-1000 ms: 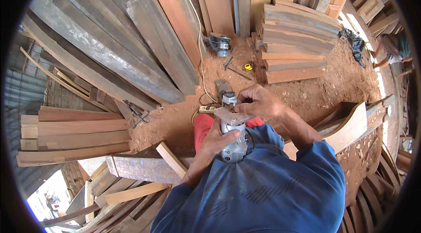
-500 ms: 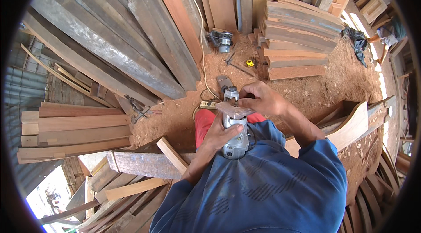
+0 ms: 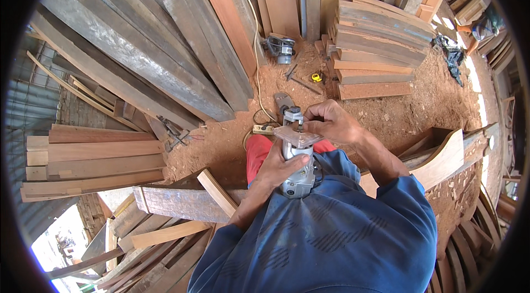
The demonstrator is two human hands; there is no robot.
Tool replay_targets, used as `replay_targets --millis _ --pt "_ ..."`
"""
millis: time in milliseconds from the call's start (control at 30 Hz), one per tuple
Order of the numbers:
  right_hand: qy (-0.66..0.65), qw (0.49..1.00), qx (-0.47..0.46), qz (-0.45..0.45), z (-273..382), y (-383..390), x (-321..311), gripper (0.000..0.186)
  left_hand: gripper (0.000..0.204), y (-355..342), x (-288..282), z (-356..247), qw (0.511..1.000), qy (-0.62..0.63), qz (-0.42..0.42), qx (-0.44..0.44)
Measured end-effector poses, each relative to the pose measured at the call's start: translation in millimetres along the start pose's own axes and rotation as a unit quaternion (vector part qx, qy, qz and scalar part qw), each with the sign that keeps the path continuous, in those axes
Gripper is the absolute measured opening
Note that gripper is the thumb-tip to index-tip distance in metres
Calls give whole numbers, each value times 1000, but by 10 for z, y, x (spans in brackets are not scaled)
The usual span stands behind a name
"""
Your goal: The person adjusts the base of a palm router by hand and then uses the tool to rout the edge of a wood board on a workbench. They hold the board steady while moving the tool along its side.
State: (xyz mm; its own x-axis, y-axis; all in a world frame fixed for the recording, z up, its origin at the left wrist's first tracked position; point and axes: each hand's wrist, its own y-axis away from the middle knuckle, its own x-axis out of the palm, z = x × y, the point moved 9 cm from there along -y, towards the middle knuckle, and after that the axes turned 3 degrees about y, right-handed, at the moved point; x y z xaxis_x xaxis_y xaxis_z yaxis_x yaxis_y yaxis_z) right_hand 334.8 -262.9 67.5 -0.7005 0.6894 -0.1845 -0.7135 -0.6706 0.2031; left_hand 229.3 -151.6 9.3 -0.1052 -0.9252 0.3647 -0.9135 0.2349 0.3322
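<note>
Upright against my blue shirt stands a grey trim router (image 3: 298, 182), its body low and its flat, see-through base plate (image 3: 298, 137) on top. Around the body my left hand (image 3: 280, 167) is wrapped, thumb across the front. Over the plate, my right hand (image 3: 334, 123) pinches thumb and forefinger at the router bit (image 3: 300, 126); the fingers partly hide it. Just beside the fingertips rises a metal guide bracket (image 3: 293, 114) with a dark knob, fixed to the plate.
On the sawdust floor ahead lie a second power tool (image 3: 281, 48), a yellow tape measure (image 3: 316, 77) and a power strip (image 3: 263, 129) with its cord. Stacked boards (image 3: 381, 44) stand ahead right, long planks (image 3: 138, 44) lean left. Another person (image 3: 483, 28) is at far right.
Both hands keep their hold on the router; the right fingertips shift only slightly at the bit. At the far right the other person has moved up in the picture.
</note>
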Motion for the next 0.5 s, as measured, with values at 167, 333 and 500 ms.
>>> replay_targets --millis 167,333,500 --pt "13 1000 1 0 -21 -7 1 8 82 -8 -15 7 1000 -3 2 2" --pt "-29 1000 11 -3 21 6 -4 10 78 -14 -23 -1 1000 -6 11 -2" --pt "-82 994 20 -73 -105 104 -151 14 75 -24 -26 -53 1000 -9 -5 16"
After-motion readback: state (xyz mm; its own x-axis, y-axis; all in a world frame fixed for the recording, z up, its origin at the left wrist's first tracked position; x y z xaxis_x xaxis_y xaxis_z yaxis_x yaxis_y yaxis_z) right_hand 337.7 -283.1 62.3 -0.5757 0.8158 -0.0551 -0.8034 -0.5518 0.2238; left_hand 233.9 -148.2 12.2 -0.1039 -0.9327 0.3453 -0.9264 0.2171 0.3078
